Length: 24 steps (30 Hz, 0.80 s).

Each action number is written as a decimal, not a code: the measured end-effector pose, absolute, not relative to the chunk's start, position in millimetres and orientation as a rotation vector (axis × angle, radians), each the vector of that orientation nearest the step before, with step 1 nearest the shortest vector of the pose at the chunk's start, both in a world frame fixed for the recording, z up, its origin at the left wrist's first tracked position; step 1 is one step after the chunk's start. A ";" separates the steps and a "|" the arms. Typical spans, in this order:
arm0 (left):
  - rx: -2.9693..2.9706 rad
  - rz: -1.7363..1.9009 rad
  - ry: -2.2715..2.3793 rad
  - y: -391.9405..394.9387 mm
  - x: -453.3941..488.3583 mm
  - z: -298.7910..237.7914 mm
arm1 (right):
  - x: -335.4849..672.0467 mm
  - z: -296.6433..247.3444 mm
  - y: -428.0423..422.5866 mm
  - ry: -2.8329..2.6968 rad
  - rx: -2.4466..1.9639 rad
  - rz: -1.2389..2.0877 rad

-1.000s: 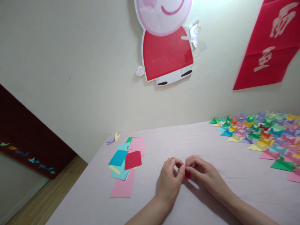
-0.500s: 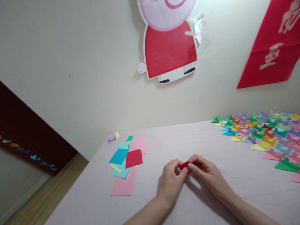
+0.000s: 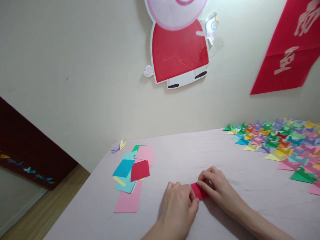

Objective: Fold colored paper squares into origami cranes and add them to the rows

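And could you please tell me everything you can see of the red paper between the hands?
The red paper is a small, plain, bright piece, seemingly folded, with a straight left-hand upper edge. It sits slanted at or just above the pale cloth. The left hand covers its left end, the right hand its right, hiding its full outline.

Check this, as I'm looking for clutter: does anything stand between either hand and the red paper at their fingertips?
Nothing visible: the left hand and right hand both touch the red paper. The loose sheets lie off left, the rows of folded paper off right.
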<state>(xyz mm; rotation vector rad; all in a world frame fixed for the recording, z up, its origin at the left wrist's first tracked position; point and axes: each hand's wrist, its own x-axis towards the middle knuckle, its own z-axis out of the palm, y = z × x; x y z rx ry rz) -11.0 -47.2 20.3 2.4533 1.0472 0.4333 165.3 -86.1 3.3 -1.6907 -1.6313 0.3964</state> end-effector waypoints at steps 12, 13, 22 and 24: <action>2.903 0.243 0.529 -40.7 -36.1 2.1 | 164.7 -4.6 -85.5 -1.785 -1.753 0.228; 2.906 0.228 0.524 -40.9 -35.6 2.8 | 164.8 -4.0 -86.1 -1.796 -1.761 0.234; 2.856 0.206 0.563 -44.5 -35.5 10.6 | 176.9 -8.9 -71.8 -1.789 -1.819 0.239; 2.858 0.181 0.558 -44.4 -36.7 10.8 | 179.9 -8.4 -68.5 -1.788 -1.822 0.270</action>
